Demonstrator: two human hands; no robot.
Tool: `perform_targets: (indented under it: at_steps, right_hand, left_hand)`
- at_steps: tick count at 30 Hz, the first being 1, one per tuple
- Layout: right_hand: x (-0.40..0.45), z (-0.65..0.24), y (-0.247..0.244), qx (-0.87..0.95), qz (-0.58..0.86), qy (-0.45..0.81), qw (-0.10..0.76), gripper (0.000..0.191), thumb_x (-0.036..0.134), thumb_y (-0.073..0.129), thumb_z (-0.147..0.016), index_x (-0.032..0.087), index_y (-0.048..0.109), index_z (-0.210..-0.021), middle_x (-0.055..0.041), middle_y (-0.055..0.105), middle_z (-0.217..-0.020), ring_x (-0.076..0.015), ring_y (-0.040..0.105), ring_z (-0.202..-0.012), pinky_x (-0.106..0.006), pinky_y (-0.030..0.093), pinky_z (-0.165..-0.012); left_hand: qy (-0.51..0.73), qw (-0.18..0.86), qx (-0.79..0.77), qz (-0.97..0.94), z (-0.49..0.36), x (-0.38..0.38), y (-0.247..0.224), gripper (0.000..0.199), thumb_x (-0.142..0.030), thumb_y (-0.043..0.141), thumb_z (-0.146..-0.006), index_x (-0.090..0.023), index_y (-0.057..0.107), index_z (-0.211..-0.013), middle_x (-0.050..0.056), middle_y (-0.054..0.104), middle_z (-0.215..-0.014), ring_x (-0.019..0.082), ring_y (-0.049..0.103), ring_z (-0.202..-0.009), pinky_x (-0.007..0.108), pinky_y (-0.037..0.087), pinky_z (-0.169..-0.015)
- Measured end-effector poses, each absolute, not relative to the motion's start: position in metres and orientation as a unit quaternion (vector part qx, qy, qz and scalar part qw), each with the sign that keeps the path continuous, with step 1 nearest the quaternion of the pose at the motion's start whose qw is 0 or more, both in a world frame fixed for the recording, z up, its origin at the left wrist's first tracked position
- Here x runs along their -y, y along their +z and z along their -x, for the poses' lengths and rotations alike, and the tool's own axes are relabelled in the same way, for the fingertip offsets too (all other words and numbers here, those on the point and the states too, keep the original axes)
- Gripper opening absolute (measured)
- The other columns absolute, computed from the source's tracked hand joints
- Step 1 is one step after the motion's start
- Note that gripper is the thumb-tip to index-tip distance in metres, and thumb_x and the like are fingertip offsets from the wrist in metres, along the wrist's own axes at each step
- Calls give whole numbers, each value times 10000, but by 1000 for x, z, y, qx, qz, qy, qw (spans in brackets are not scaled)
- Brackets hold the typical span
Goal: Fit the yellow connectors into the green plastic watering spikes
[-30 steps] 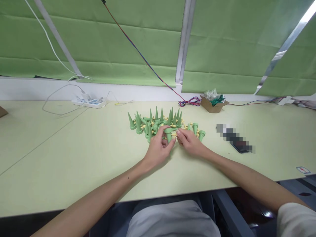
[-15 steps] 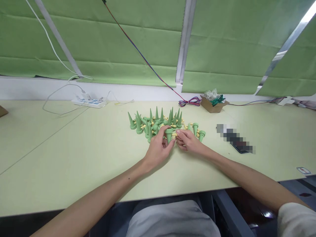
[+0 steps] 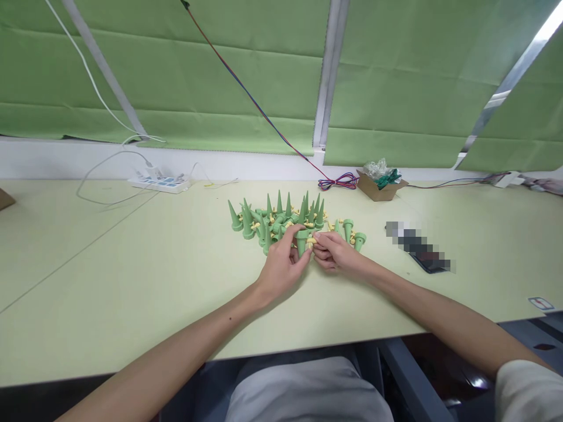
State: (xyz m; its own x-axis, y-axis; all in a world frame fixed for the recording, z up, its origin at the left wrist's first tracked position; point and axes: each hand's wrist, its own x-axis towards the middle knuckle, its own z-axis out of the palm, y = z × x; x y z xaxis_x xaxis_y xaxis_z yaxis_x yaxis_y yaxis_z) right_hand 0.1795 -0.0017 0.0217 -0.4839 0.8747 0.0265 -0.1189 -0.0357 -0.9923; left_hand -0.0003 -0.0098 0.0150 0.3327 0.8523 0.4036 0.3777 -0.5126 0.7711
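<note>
My left hand (image 3: 284,261) is closed around a green plastic spike (image 3: 301,240), its wide collar up and its narrow end down. Pinched in the fingers of my right hand (image 3: 334,251) is a small yellow valve (image 3: 311,240), which meets the side of the spike just under the collar. Behind my hands, a cluster of green spikes (image 3: 247,221) stands point up among small yellow pieces. To the right of my right hand, a few more spikes (image 3: 348,228) rest with their wide ends up.
A small cardboard box (image 3: 380,189) with plastic bags stands at the back, beside a coiled red and blue cable (image 3: 338,181). A power strip (image 3: 159,183) lies at the back left. A dark, pixelated object (image 3: 420,249) lies to the right on the table (image 3: 153,281).
Almost nothing differs. My right fingers have shifted very slightly around the yellow valve, while my left hand keeps the spike in the same place.
</note>
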Motion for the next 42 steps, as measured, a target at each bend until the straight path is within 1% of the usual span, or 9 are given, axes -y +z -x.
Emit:
perform_targets:
  at_steps: [10, 14, 18, 21, 25, 28, 33, 37, 42]
  right_hand:
    - [1, -182, 23, 540, 333, 677, 373, 525, 548, 565, -936, 235, 279, -626, 111, 210, -507, -59, 201, -379, -199, 153, -360]
    - [0, -181, 21, 542, 355, 656, 387, 536, 549, 574, -933, 228, 302, -602, 105, 214, -487, -61, 191, -388, -210, 144, -372]
    - [-2, -181, 17, 577, 349, 608, 419, 569, 581, 558, -935, 214, 327, -567, 95, 227, -480, -61, 177, -414, -224, 152, -393]
    - [-2, -181, 16, 619, 345, 548, 443, 580, 611, 538, -935, 209, 354, -559, 85, 255, -470, -64, 212, -415, -235, 189, -404]
    - [0, -180, 19, 682, 368, 440, 453, 596, 637, 534, -920, 202, 372, -545, 63, 311, -469, -73, 273, -438, -249, 218, -427]
    - [2, -180, 22, 713, 380, 380, 451, 594, 628, 533, -921, 197, 380, -542, 54, 330, -487, -77, 291, -468, -252, 232, -452]
    - [5, -181, 24, 731, 378, 346, 451, 564, 588, 570, -910, 198, 369, -556, 60, 317, -513, -79, 282, -496, -249, 239, -480]
    - [7, -180, 25, 739, 379, 332, 447, 540, 557, 596, -901, 196, 384, -560, 65, 308, -518, -79, 262, -503, -247, 218, -481]
    - [8, -180, 24, 749, 378, 319, 441, 512, 512, 594, -914, 193, 411, -558, 62, 331, -515, -81, 273, -501, -251, 218, -483]
  left_hand:
    - [411, 305, -409, -756, -1, 13, 22, 427, -327, 564, -899, -213, 484, -1302, -87, 423, -559, 114, 415, -489, 233, 323, -517]
    - [398, 347, -402, -748, -1, 12, 22, 472, -349, 609, -876, -221, 468, -1309, -79, 463, -582, 119, 460, -501, 228, 353, -514]
    - [388, 440, -394, -707, -1, 12, 23, 542, -379, 666, -851, -252, 443, -1329, -50, 553, -715, 95, 495, -478, 218, 379, -471]
    - [363, 526, -376, -670, -1, 12, 25, 624, -405, 698, -841, -257, 407, -1372, -61, 526, -722, 77, 488, -434, 214, 399, -431]
    - [327, 600, -340, -646, -2, 11, 25, 664, -408, 729, -828, -220, 406, -1377, -47, 538, -738, 94, 550, -451, 218, 433, -412]
    - [313, 622, -327, -639, -2, 11, 24, 701, -390, 742, -828, -200, 395, -1406, -46, 536, -723, 98, 563, -460, 221, 448, -417]
    - [306, 651, -322, -615, -2, 10, 24, 771, -372, 783, -793, -201, 390, -1434, -25, 586, -752, 91, 563, -445, 221, 446, -417]
    - [302, 665, -315, -607, -2, 9, 23, 747, -370, 812, -760, -196, 438, -1382, 3, 636, -812, 84, 563, -437, 221, 440, -416]
    - [298, 664, -304, -615, -2, 8, 21, 686, -395, 790, -780, -171, 449, -1330, 28, 656, -848, 87, 561, -436, 233, 434, -417]
